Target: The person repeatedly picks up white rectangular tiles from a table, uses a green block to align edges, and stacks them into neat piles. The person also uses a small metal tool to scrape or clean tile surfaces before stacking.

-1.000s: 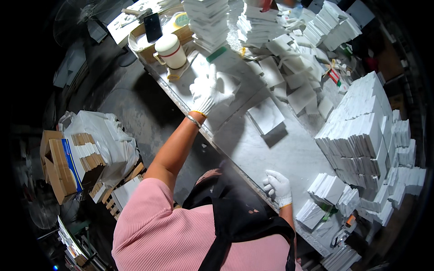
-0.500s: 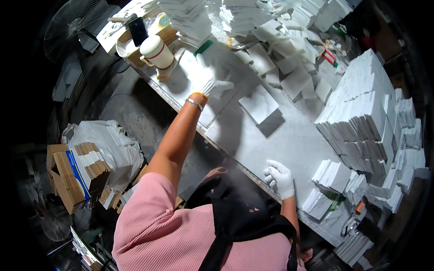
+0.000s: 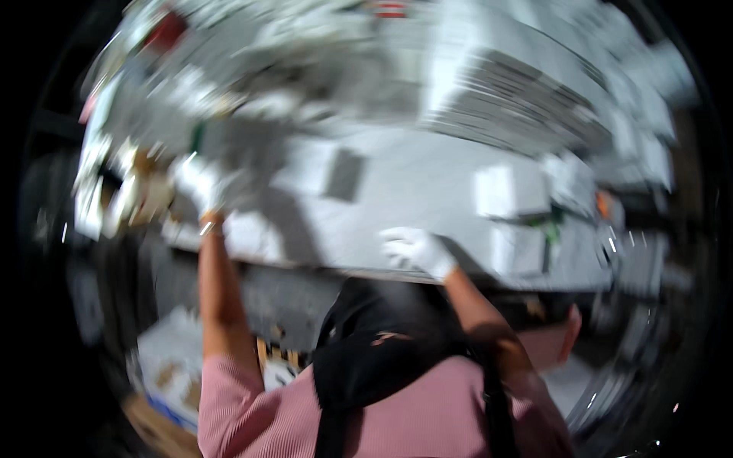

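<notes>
Both my hands wear white gloves. My left hand [image 3: 202, 185] reaches over the left side of the workbench, close to a narrow green object [image 3: 198, 136]. Motion smears its fingers, so their closing cannot be made out. My right hand [image 3: 416, 250] hovers at or just above the front part of the bench, fingers loosely bent and apart, nothing visible in them. Between and beyond the hands a white square tile [image 3: 307, 166] lies on the pale bench top [image 3: 382, 191], casting a dark shadow at its right.
A tall stack of white tiles [image 3: 511, 99] rises at the back right. Smaller tile stacks [image 3: 510, 191] stand right of my right hand. Loose pale pieces [image 3: 305, 46] clutter the back. A blurred cream container [image 3: 145, 191] is at far left. The bench edge [image 3: 343, 272] runs before me.
The view has swung round, so the bench now runs nearly level across the picture, and it is blurred. My right hand is farther over the bench. My left hand remains near the green object.
</notes>
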Motion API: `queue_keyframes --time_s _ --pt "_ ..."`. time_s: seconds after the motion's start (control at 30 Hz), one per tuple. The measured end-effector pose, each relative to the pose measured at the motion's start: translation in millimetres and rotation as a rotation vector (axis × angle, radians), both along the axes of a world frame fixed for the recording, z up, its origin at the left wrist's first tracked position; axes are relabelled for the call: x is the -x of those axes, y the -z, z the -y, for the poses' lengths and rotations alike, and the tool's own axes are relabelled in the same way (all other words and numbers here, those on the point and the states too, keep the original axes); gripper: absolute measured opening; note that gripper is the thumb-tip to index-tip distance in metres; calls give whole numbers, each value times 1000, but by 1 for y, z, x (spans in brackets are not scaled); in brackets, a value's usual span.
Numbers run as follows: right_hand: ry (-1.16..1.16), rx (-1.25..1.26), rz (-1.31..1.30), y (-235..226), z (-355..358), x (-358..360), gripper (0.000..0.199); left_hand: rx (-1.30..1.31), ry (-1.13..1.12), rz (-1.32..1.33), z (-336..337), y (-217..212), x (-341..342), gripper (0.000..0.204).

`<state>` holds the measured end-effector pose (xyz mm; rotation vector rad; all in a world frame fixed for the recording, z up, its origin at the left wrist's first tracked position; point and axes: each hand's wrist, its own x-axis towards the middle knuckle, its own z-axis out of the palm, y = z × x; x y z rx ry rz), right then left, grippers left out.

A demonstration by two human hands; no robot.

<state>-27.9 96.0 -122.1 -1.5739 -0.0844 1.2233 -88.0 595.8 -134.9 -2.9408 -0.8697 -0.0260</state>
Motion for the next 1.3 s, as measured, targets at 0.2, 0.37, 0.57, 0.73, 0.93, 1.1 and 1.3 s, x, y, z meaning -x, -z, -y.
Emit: queue_keyframes --time_s 0.2,0.37,0.57,0.73,0.93,1.1,1.3 --pt "-47 -68 59 -7 -1 -6 38 16 122 140 -53 65 17 66" --pt "-12 -102 176 -4 29 14 35 49 157 376 67 -28 0 80" --pt "-38 -170 602 -53 129 45 30 547 372 712 221 -77 16 43" --pt "383 -116 653 -68 281 42 23 926 200 676 346 -85 28 36" --pt "730 584 1023 -34 416 -3 31 1346 204 415 520 -117 24 38" --pt "605 752 1152 -5 444 -39 35 1805 184 -117 638 -137 -23 47" --pt "602 809 1082 -5 435 -53 33 2318 -23 -197 701 -51 -83 50"
